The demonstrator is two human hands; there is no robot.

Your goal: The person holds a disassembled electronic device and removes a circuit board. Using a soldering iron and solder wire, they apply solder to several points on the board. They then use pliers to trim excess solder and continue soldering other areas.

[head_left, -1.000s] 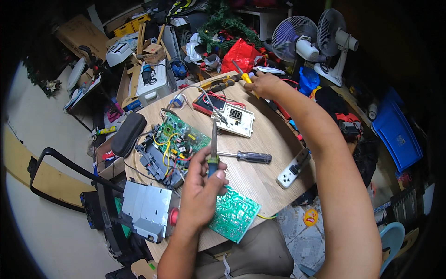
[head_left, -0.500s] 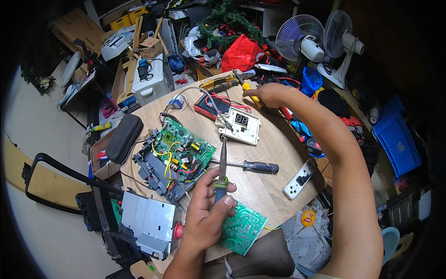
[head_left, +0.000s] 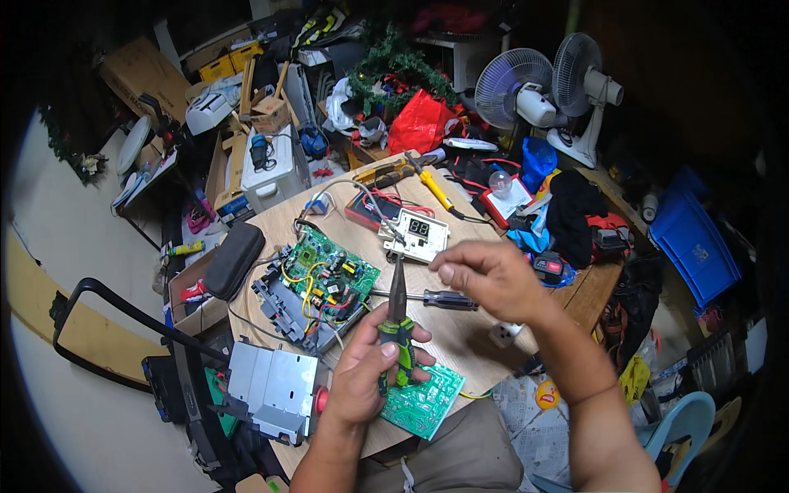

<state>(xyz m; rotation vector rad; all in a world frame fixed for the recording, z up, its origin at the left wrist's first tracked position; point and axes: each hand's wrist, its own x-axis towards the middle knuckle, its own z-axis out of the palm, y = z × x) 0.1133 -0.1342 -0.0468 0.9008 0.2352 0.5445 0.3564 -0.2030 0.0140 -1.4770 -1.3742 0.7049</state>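
My left hand is wrapped round long-nose pliers with green-and-black handles, their jaws pointing away from me. Beneath that hand lies a green circuit board, solder side up. My right hand hovers over the right of the table with its fingers curled in, and no object shows in it. Near it is a screwdriver with a dark handle. A white display panel lies just beyond the pliers' tips. Farther back rests a yellow-handled soldering iron. Left of the pliers sits a populated circuit board in a dark plastic housing.
A red-edged multimeter with red leads lies behind the display panel. A black case and a bent metal cover border the left side. My right hand partly hides a white power strip. Two fans stand behind.
My right hand has left the soldering iron and come back toward me, over the screwdriver's handle. My left hand still grips the pliers, their handles now turned more into view. The whole view has shifted slightly.
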